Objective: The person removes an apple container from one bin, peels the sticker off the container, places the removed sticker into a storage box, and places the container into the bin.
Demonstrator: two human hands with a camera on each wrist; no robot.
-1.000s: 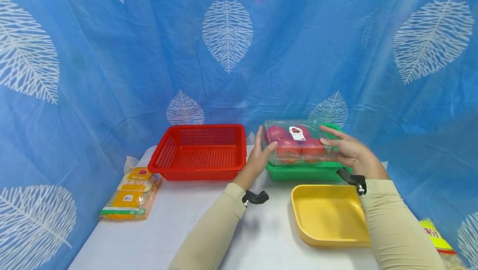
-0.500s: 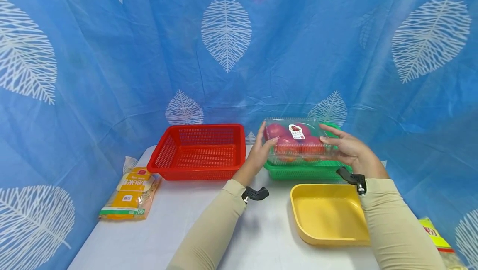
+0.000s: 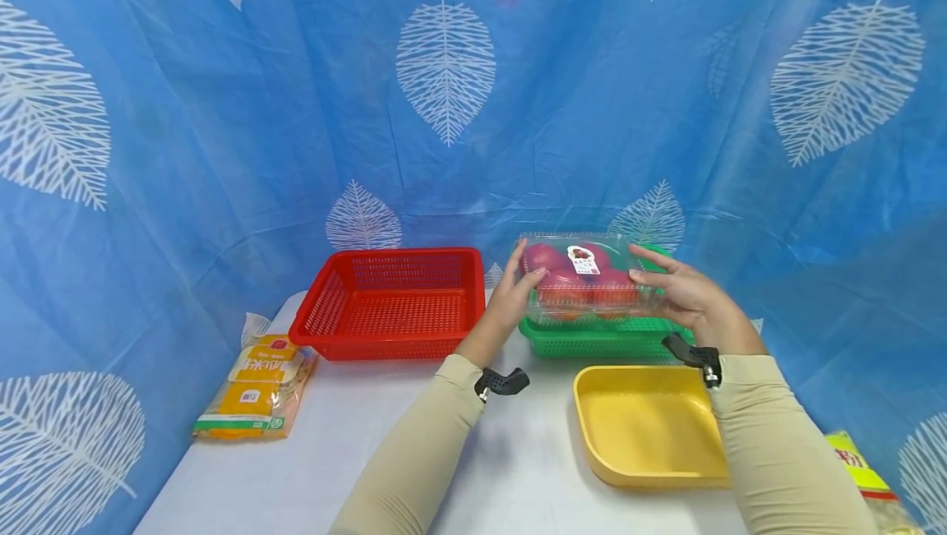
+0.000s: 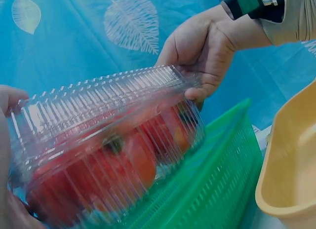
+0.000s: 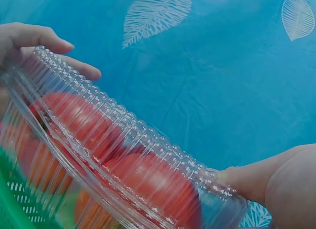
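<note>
My left hand [image 3: 505, 305] and right hand [image 3: 695, 301] grip opposite ends of a clear plastic clamshell box [image 3: 584, 292]. Red tomatoes [image 5: 153, 184] show through its ribbed walls, and a white label [image 3: 583, 260] is stuck on the lid. In the head view the box overlaps the green perforated basket [image 3: 599, 344]; the left wrist view has it tilted above that basket's rim. The left thumb lies on the near left side of the box, while the right thumb presses its right end. The fingers underneath are partly hidden.
A red perforated basket [image 3: 388, 346] stands left of the box. In front of the green basket is a yellow tray [image 3: 651, 436], partly covered by the right forearm. A yellow food bag [image 3: 255, 391] lies at the left, another bag [image 3: 861, 473] at the right edge. Blue curtain [image 3: 555, 108] hangs behind.
The box has risen slightly over the green basket, held by both hands throughout. The baskets and the tray stay in place.
</note>
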